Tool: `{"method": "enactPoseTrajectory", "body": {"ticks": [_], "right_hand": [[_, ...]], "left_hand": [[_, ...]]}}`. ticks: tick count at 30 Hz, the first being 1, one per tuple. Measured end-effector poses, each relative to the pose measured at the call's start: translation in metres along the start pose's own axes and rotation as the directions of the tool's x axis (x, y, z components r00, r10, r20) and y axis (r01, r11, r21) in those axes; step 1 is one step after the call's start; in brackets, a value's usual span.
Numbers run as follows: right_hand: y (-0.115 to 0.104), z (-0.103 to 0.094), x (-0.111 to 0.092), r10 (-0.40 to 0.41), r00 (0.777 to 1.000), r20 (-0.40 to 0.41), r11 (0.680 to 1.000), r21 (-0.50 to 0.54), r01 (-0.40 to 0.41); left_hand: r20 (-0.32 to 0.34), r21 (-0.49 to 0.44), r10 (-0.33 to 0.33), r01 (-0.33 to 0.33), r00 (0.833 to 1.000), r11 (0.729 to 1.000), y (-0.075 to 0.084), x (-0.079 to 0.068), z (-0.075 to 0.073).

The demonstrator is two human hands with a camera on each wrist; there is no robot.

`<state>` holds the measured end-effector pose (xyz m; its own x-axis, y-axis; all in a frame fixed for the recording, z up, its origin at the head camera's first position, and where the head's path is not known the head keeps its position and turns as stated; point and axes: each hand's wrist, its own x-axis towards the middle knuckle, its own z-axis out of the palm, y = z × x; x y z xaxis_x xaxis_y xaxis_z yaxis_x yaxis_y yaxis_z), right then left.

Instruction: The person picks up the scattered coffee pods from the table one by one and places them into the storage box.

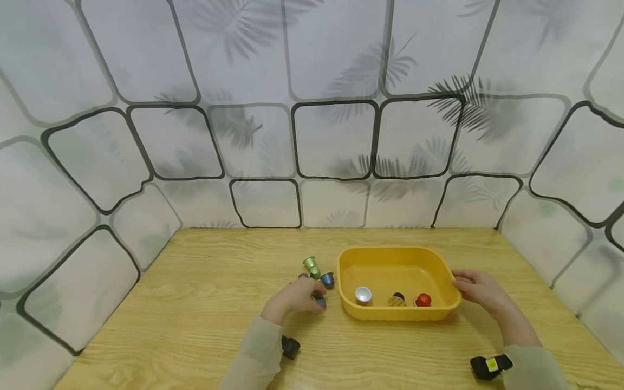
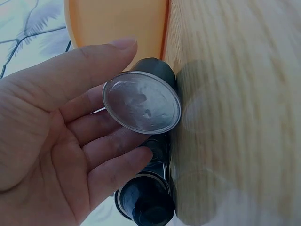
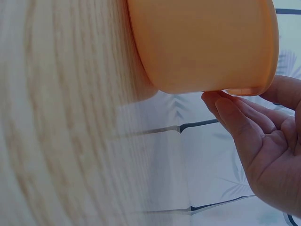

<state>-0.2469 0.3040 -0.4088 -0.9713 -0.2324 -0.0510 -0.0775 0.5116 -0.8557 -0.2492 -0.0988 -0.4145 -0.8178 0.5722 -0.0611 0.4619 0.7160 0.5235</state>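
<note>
My left hand [image 1: 298,296] is curled round a dark blue coffee capsule [image 1: 319,302] at the table surface. In the left wrist view this capsule's silver foil lid [image 2: 142,102] faces the camera, between thumb and fingers. Behind the hand lie green capsules [image 1: 310,263] and a blue capsule [image 1: 328,279]; others are partly hidden by the fingers. On the right, my right hand [image 1: 480,290] holds the end of a yellow plastic tray [image 1: 400,313] at its rim, fingers against the outer wall. Inside the tray are a silver-lidded capsule [image 1: 363,294], a red capsule [image 1: 423,300] and a dark-and-gold one [image 1: 397,299].
Everything stands on a light wooden table [image 1: 195,314]. A patterned curtain [image 1: 336,141] with dark outlines and leaf shapes encloses the back and both sides. Black camera mounts sit at the left wrist [image 1: 291,348] and right wrist [image 1: 489,366].
</note>
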Motion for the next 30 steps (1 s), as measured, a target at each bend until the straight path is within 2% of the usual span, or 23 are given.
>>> {"method": "enactPoseTrajectory", "body": {"ticks": [8,17,21,30], "right_hand": [[0.0011,-0.0004,0.0002,-0.004,1.000,0.001,1.000,0.001,0.004],[0.0014,-0.0007,-0.0001,-0.020,1.000,-0.002,1.000,-0.005,0.020],[0.0019,-0.0007,-0.0004,-0.021,1.000,-0.002,1.000,-0.006,0.021],[0.0033,-0.0007,0.0000,-0.017,1.000,0.001,1.000,-0.009,0.017]], "left_hand": [[-0.003,0.049,0.014,-0.014,1.000,0.999,0.0008,-0.0006,-0.0010],[0.015,0.101,0.004,-0.006,1.000,0.995,0.0022,-0.0033,-0.0011],[0.019,0.134,-0.019,0.017,1.000,0.991,0.0042,-0.0032,-0.0017],[0.007,0.142,-0.029,0.028,1.000,0.990,0.0031,-0.0025,-0.0009]]}}
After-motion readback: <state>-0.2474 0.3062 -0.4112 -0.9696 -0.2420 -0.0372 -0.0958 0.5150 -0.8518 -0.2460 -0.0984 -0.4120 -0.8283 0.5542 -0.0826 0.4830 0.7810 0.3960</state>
